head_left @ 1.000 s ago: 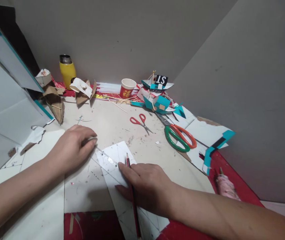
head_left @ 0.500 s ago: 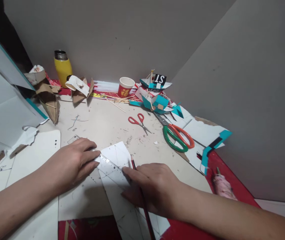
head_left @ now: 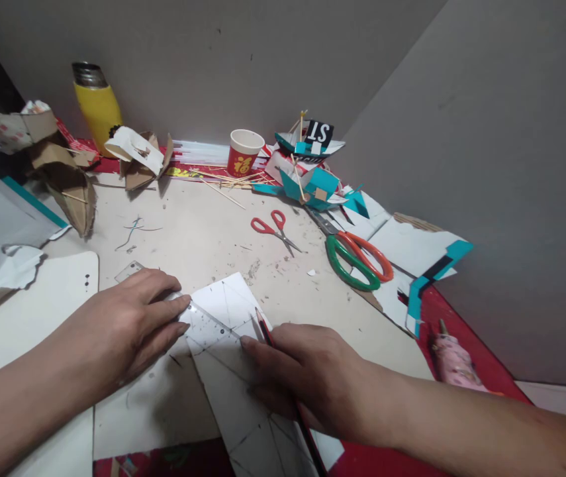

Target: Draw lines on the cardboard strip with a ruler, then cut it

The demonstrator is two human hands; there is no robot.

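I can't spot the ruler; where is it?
In the head view, left of centre, the ruler lies under the left hand, its right end on the white paper.

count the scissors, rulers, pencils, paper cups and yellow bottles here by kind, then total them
Scissors: 2 (small red-handled pair, large green-and-orange-handled pair)
Clear ruler: 1
Pencil: 1
Paper cup: 1
Yellow bottle: 1
Total: 6

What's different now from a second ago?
The left hand has moved lower in view over the clear ruler, whose left end now shows beyond it. The pencil, still in the right hand, has shifted slightly right over the paper. The red-handled scissors stayed put.
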